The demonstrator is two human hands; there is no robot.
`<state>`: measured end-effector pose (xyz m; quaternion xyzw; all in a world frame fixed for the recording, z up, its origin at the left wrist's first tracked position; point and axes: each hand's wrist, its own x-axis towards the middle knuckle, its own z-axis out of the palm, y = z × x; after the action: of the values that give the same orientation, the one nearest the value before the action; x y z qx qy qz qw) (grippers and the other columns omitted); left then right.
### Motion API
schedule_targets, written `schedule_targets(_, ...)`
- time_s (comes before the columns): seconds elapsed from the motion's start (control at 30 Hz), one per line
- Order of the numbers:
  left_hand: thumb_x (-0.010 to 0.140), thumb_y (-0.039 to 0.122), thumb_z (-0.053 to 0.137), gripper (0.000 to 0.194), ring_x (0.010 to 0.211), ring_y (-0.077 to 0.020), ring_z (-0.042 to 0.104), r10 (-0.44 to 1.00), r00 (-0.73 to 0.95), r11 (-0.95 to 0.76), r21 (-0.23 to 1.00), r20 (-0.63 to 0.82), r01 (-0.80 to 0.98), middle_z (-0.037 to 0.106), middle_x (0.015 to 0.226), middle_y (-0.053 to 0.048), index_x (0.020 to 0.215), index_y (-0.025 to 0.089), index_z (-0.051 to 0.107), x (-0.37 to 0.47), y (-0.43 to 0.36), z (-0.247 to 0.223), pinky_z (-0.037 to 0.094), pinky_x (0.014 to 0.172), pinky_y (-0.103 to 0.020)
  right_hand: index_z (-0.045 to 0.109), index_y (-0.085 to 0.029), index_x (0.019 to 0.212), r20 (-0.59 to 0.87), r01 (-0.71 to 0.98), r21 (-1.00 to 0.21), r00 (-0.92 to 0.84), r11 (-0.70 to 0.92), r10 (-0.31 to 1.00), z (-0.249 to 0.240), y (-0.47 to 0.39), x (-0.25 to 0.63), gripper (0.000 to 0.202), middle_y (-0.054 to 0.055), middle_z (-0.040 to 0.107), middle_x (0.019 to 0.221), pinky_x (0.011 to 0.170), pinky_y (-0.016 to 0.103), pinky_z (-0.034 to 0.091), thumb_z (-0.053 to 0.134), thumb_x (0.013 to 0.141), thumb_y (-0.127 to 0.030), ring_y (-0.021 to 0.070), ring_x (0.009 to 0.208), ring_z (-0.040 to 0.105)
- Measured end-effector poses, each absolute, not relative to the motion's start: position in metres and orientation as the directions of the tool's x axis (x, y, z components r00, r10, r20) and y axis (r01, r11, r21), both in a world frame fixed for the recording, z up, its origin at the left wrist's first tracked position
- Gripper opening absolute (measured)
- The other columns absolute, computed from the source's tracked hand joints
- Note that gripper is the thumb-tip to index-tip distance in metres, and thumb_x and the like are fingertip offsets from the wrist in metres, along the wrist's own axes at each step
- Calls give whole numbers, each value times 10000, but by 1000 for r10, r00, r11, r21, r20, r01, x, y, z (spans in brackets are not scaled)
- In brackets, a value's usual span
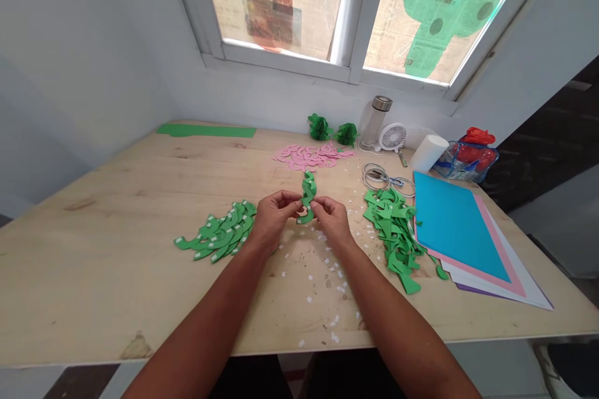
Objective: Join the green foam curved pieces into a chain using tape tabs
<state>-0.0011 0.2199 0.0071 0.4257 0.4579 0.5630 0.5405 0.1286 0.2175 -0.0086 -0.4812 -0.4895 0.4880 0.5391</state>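
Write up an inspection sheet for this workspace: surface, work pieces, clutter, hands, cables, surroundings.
Surface: wooden table, dark patch near its front edge.
Work pieces: green wavy strip, held; curved green pieces with white squares, piled at left.
Clutter: white bits scattered in front; green scraps at right, beside coloured sheets.
Hands: left hand and right hand both pinch the strip.
Cables: apparently a white cord by the small fan.
Surroundings: papered window behind; pale wall at left.

Green curls [227,237], pink cutouts [309,156] on wooden table [116,212]
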Motion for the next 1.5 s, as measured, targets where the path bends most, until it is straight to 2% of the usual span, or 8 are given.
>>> schedule_targets(0.23,505,292,791,317,570,-143,602,999,-41,3,968,-14,-250,665,618,-17,743,130,658,0,218,7,474,619,-283,637,-152,689,102,-7,-995,68,103,992,-14,221,130,179,-9,592,584,532,232,406,595,679,-326,130,568,528)
schedule_targets(0.4,522,318,787,376,589,-139,602,1000,-5,8,980,-9,-199,665,642,-18,828,134,669,2,217,8,458,577,-251,628,-157,669,108,-4,-994,81,109,991,-13,220,130,166,-9,591,575,530,235,412,590,675,-319,137,577,538)
schedule_targets(0.8,602,277,700,202,562,-125,575,975,-80,-206,978,207,19,636,650,-1,764,162,666,7,218,0,456,526,-231,605,-168,638,106,36,-994,96,103,990,-13,220,129,128,-23,557,548,475,211,365,587,653,-293,116,527,487)
schedule_targets(0.97,571,283,731,228,566,-124,574,983,-109,-156,983,146,-94,644,676,-9,742,152,656,7,217,4,471,544,-241,628,-158,706,31,-16,-999,57,32,998,-8,216,128,176,-36,531,539,422,196,329,571,678,-322,92,471,438)
schedule_targets(1.1,533,282,763,271,582,-125,583,987,-139,-111,964,79,-241,638,655,-2,735,141,650,6,218,7,476,584,-253,638,-160,719,18,-31,-999,42,19,999,-5,215,126,165,-28,565,559,433,197,343,608,656,-310,97,486,466)
schedule_targets(1.3,488,251,793,394,597,-139,603,997,-23,63,921,-78,-385,663,672,-29,837,132,656,5,219,8,463,579,-258,619,-167,702,51,-50,-997,68,54,996,-7,216,125,175,-8,611,589,449,212,371,618,642,-331,114,499,505)
schedule_targets(1.4,495,246,788,307,594,-146,601,993,-12,101,912,-115,-398,656,653,-40,740,125,648,5,218,7,465,572,-262,621,-166,733,93,3,-996,49,93,994,-9,216,126,182,5,625,618,492,230,408,593,681,-338,133,539,543)
schedule_targets(1.5,508,242,781,283,598,-133,590,997,-54,38,927,-62,-373,651,650,-24,728,131,643,5,219,5,462,592,-256,621,-169,805,212,191,-964,132,185,968,-8,213,127,177,18,633,689,551,248,430,574,715,-314,144,592,550)
